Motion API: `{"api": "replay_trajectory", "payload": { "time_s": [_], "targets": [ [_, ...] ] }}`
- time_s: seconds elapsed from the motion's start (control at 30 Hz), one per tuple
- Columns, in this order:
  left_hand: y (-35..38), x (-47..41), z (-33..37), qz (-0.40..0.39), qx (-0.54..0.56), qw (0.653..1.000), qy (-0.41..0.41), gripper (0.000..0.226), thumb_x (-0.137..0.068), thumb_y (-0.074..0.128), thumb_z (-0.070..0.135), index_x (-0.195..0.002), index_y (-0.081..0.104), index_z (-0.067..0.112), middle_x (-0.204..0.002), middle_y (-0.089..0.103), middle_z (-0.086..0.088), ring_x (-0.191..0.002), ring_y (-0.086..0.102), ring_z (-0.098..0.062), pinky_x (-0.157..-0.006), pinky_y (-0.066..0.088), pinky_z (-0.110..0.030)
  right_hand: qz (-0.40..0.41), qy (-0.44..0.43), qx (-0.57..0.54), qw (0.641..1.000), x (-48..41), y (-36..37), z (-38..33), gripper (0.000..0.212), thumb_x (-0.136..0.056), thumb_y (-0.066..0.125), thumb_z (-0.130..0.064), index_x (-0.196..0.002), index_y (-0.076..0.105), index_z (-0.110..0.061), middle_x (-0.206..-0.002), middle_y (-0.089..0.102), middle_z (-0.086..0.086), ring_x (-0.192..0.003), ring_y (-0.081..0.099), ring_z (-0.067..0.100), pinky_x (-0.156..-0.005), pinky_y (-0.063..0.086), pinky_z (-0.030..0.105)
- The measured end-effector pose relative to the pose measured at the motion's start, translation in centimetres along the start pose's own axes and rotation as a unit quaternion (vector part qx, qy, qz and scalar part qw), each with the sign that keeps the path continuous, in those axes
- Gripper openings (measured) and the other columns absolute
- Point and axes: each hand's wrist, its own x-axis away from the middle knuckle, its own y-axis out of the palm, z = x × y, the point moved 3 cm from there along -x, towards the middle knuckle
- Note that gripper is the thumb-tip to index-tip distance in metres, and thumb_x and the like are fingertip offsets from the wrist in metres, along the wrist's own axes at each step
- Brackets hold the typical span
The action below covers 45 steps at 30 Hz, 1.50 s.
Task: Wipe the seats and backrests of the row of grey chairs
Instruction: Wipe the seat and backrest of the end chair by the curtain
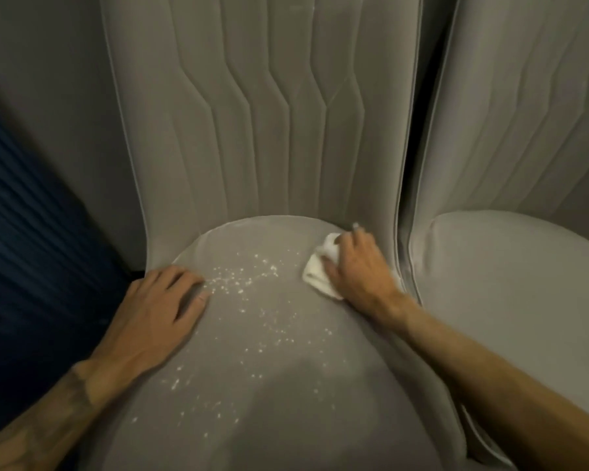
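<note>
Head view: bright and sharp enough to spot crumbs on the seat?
Head view: dim and soft, yet white crumbs show on the seat; a shadow darkens its near part; wide lens bows the backrest; right hand and cloth slightly blurred.

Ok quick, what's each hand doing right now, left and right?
Left hand: open, resting on the seat, holding nothing.
Right hand: closed on the white cloth, pressing it onto the seat.

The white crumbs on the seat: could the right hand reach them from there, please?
Probably yes: the right hand holds the cloth on the same seat, with only bare fabric between it and the crumbs.
</note>
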Motion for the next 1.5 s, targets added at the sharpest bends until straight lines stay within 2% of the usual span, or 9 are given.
{"api": "replay_trajectory", "payload": {
  "time_s": [0.17, 0.3, 0.37, 0.6, 0.83, 1.07, 1.2, 1.3, 1.5],
  "targets": [
    [-0.1, 0.7, -2.5, 0.019, 0.005, 0.998, 0.055, 0.051, -0.104, 0.030, 0.054, -0.134, 0.061, 0.027, -0.132, 0.054, 0.009, -0.123, 0.050, -0.014, -0.109, 0.037, -0.039, 0.040, 0.092, -0.002, 0.995, -1.5, 1.0, -2.5, 0.036, -0.103, 0.045, -0.036, -0.121, 0.054, -0.006, -0.121, 0.053, 0.019, -0.111, 0.049, 0.037, -0.098, 0.041, 0.044],
    [0.3, 0.1, -4.3, 0.044, 0.037, 0.997, 0.047, 0.049, -0.105, 0.027, 0.053, -0.128, 0.061, 0.027, -0.125, 0.057, 0.007, -0.117, 0.050, -0.016, -0.103, 0.035, -0.037, 0.075, -0.064, -0.045, 0.994, 1.2, 1.2, -8.6, 0.013, -0.093, 0.063, -0.021, -0.096, 0.058, -0.009, -0.093, 0.056, 0.018, -0.086, 0.053, 0.038, -0.077, 0.050, 0.045],
    [0.5, -0.3, -4.4, 0.052, 0.051, 0.996, 0.044, 0.046, -0.105, 0.025, 0.053, -0.123, 0.061, 0.030, -0.121, 0.057, 0.009, -0.113, 0.049, -0.014, -0.100, 0.033, -0.036, 0.044, -0.075, -0.078, 0.993, 2.6, 0.7, -7.9, 0.014, -0.095, 0.060, -0.023, -0.101, 0.055, -0.011, -0.099, 0.054, 0.015, -0.091, 0.050, 0.036, -0.081, 0.045, 0.046],
    [1.1, -0.1, -4.3, 0.076, 0.092, 0.993, 0.012, 0.038, -0.105, 0.025, 0.044, -0.112, 0.058, 0.026, -0.115, 0.056, 0.005, -0.108, 0.050, -0.019, -0.099, 0.038, -0.041, 0.047, 0.185, 0.014, 0.981, 1.3, -0.2, -2.3, 0.029, -0.103, 0.047, -0.025, -0.116, 0.053, 0.000, -0.120, 0.053, 0.024, -0.110, 0.050, 0.041, -0.096, 0.038, 0.045],
    [1.7, -0.2, -4.7, 0.103, 0.097, 0.990, 0.012, 0.029, -0.104, 0.035, 0.035, -0.113, 0.059, 0.020, -0.114, 0.057, -0.001, -0.107, 0.052, -0.023, -0.097, 0.043, -0.047, 0.010, -0.050, -0.050, 0.997, 2.1, 2.1, -11.6, 0.022, -0.102, 0.055, -0.023, -0.113, 0.062, -0.006, -0.108, 0.055, 0.018, -0.100, 0.050, 0.037, -0.095, 0.040, 0.043],
    [2.0, -0.2, -4.8, 0.112, 0.100, 0.988, 0.022, 0.027, -0.105, 0.032, 0.036, -0.111, 0.055, 0.022, -0.113, 0.055, 0.001, -0.105, 0.050, -0.019, -0.096, 0.042, -0.045, 0.039, 0.165, 0.041, 0.985, -1.3, 1.1, -3.9, 0.030, -0.103, 0.048, -0.022, -0.117, 0.053, 0.004, -0.119, 0.052, 0.028, -0.111, 0.047, 0.044, -0.097, 0.034, 0.046],
    [2.2, -0.2, -4.9, 0.108, 0.095, 0.989, 0.024, 0.029, -0.104, 0.032, 0.037, -0.112, 0.056, 0.021, -0.114, 0.056, 0.000, -0.106, 0.051, -0.020, -0.096, 0.043, -0.046, 0.065, 0.073, -0.018, 0.995, -3.0, 2.6, -11.5, 0.023, -0.095, 0.066, -0.019, -0.100, 0.058, 0.002, -0.097, 0.058, 0.030, -0.090, 0.057, 0.045, -0.082, 0.049, 0.050],
    [2.1, -0.3, -5.0, 0.105, 0.099, 0.989, 0.024, 0.031, -0.103, 0.032, 0.037, -0.113, 0.057, 0.020, -0.116, 0.057, -0.002, -0.107, 0.052, -0.021, -0.096, 0.044, -0.047, 0.040, -0.044, -0.062, 0.996, -1.9, 3.2, -12.7, 0.021, -0.094, 0.066, -0.027, -0.097, 0.057, -0.009, -0.094, 0.058, 0.018, -0.085, 0.055, 0.037, -0.079, 0.041, 0.041],
    [2.0, -0.2, -4.7, 0.105, 0.097, 0.989, 0.025, 0.031, -0.104, 0.031, 0.037, -0.112, 0.056, 0.021, -0.115, 0.057, -0.002, -0.106, 0.051, -0.022, -0.095, 0.044, -0.048, 0.036, 0.170, 0.024, 0.985, -3.6, 2.1, -4.3, 0.042, -0.103, 0.050, -0.038, -0.121, 0.052, 0.000, -0.126, 0.051, 0.024, -0.116, 0.047, 0.041, -0.098, 0.034, 0.043]
  ]
}}
